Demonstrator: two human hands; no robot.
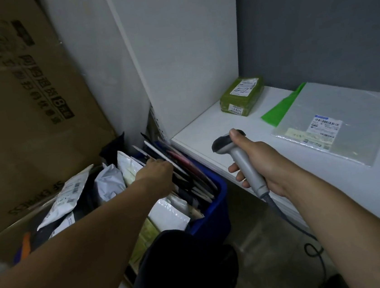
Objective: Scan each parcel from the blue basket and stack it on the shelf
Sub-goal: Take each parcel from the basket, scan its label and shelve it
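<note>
Left hand (158,174) reaches into the blue basket (217,202) among upright flat parcels (184,165) — its fingers are hidden there, so a pinch cannot be confirmed. Right hand (260,159) curls round the scanner (239,159) handle, head turned basketward beside the shelf (378,181) — presumably ready for the next label.

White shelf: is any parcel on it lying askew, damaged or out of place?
Nothing looks damaged. The green wrapped parcel sits in the back corner of the white shelf. The flat clear plastic parcel with a green insert lies apart from it, so the two are not stacked.
</note>
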